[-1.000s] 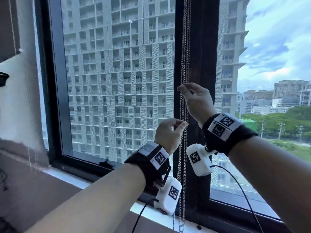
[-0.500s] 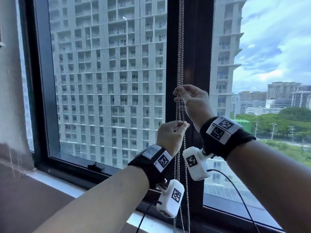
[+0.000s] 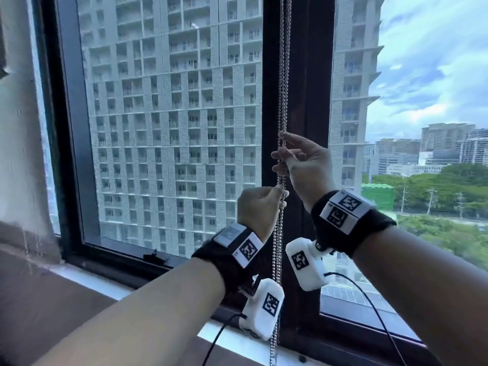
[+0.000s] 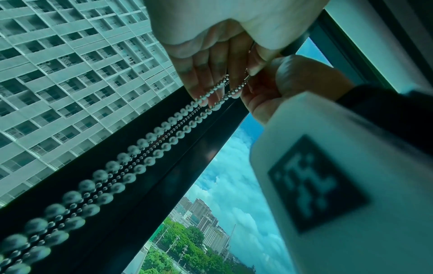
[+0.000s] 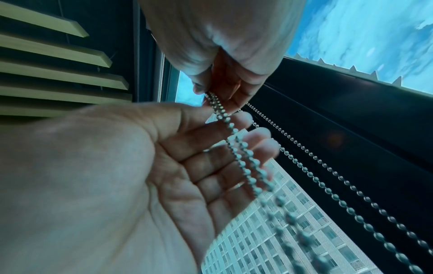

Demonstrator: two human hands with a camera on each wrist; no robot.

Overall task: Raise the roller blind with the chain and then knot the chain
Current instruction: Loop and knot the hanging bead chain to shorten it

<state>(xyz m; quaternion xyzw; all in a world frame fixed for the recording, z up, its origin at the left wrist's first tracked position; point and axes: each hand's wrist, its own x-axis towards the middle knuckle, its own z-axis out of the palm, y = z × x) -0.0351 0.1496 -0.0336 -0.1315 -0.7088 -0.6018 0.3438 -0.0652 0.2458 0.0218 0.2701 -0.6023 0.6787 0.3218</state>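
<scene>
Blind looks already up, so it's knot time. Left hand pinches the chain hanging at the dark window frame. Right hand has loosened its earlier pinch, fingers now curling loosely round the strands, probably starting a loop.

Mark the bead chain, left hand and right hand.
bead chain (image 3: 284, 75), head view, strands above both hands.
left hand (image 3: 257, 207), head view, back of the fist.
right hand (image 3: 309, 170), head view, middle of hand.
</scene>
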